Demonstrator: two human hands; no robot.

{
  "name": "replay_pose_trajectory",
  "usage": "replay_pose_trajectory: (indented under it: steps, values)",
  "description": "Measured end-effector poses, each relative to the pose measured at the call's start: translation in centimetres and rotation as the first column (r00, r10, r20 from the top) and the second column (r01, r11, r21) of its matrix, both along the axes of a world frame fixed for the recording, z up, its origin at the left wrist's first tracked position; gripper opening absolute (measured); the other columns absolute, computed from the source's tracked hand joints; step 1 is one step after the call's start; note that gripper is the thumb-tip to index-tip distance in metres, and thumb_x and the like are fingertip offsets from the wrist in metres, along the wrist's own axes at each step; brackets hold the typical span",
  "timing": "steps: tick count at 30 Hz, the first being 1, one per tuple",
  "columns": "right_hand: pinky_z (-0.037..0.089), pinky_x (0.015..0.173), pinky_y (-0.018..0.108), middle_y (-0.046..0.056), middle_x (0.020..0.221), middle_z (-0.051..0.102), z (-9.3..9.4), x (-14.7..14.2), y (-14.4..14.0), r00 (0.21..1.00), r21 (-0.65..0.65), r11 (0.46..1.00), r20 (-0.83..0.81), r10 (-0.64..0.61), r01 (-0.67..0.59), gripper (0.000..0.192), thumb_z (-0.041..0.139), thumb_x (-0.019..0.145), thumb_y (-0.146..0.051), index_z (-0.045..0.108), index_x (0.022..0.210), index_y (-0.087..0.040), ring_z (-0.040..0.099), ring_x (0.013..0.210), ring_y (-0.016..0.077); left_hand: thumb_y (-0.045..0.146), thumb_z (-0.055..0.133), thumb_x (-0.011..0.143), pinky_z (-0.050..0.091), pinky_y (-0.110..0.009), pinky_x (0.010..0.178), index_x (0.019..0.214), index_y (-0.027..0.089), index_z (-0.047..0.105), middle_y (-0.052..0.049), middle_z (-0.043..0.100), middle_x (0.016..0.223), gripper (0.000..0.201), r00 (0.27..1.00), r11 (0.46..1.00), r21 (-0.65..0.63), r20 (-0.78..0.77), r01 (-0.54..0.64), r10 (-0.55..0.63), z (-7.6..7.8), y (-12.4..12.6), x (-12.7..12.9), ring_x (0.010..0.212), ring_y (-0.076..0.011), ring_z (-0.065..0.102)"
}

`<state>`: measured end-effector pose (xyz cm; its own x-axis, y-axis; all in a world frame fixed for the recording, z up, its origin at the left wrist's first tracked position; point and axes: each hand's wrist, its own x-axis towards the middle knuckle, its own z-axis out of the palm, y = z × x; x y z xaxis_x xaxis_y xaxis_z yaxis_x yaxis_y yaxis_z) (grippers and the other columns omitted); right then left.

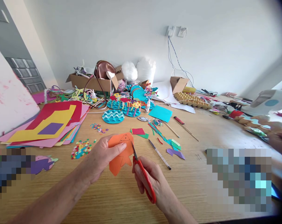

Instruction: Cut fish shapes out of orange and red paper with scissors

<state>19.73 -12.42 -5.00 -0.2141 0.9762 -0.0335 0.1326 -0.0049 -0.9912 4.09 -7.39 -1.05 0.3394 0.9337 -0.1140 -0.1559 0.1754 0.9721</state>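
Note:
My left hand (108, 152) pinches a piece of orange paper (115, 166), thumb on top, above the wooden table. A fish outline is drawn on the paper in dark pen, and part of its tail edge is cut out. My right hand (150, 177) is closed around red-handled scissors (147, 183). Their blades point up and away from me, at the right edge of the orange paper near the drawn head. A pen (160, 154) lies on the table just beyond my right hand. Small red and green paper pieces (138, 131) lie behind the orange paper.
Coloured paper sheets (54, 118) are stacked at the left, near round confetti (81, 148). Blue wavy paper discs (113, 116), a glue bottle (147, 106) and a blue sheet (161, 113) lie farther back. A cardboard box (87, 83) stands by the wall. At the right edge is another person's hand (279, 143).

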Motion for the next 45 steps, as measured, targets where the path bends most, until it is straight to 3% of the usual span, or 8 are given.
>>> replay_pose_trajectory:
  steps: [11,24,35,45]
  values:
    - [0.026,0.036,0.016,-0.007,0.05,0.038,-0.5,0.2,-0.2,1.0,-0.022,1.0,0.008,-0.014,0.014,0.035,0.043,0.086,-0.045,0.043,0.064,-0.018,0.036,0.038,0.0053,0.028,0.064,0.072,0.045,-0.02,0.056,0.085,0.019,0.068,0.002,0.07,0.069,0.016,1.0,1.0,0.002,0.003,0.004,-0.004,0.2,-0.3,0.0,0.062,-0.0137,0.061]
    - [0.032,0.045,0.02,-0.006,0.051,0.04,0.6,0.0,-0.2,0.997,-0.033,0.998,-0.056,0.05,-0.051,0.039,0.043,0.083,-0.054,0.046,0.069,-0.017,0.039,0.045,0.0081,0.028,0.064,0.071,0.044,-0.021,0.056,0.08,0.015,0.065,0.001,0.067,0.069,0.016,0.996,0.999,0.022,-0.081,-0.039,0.041,0.3,-0.2,0.3,0.059,-0.013,0.058]
    - [0.025,0.037,0.017,-0.007,0.045,0.037,0.4,0.0,-0.2,0.999,-0.045,0.999,-0.036,0.016,-0.018,0.041,0.043,0.083,-0.054,0.043,0.064,-0.018,0.034,0.038,0.006,0.028,0.066,0.067,0.042,-0.02,0.053,0.075,0.016,0.066,0.002,0.067,0.064,0.013,0.998,0.998,-0.01,-0.03,-0.054,0.054,0.3,-0.5,0.5,0.056,-0.0126,0.058]
    - [0.026,0.037,0.017,-0.007,0.047,0.037,-0.2,0.3,-0.2,0.999,-0.032,0.999,-0.035,0.032,-0.033,0.039,0.043,0.084,-0.052,0.043,0.064,-0.018,0.034,0.038,0.0059,0.027,0.066,0.068,0.043,-0.021,0.054,0.08,0.016,0.067,0.002,0.068,0.066,0.016,0.998,0.999,-0.009,-0.048,-0.051,0.05,0.4,-0.6,0.5,0.058,-0.0137,0.059]
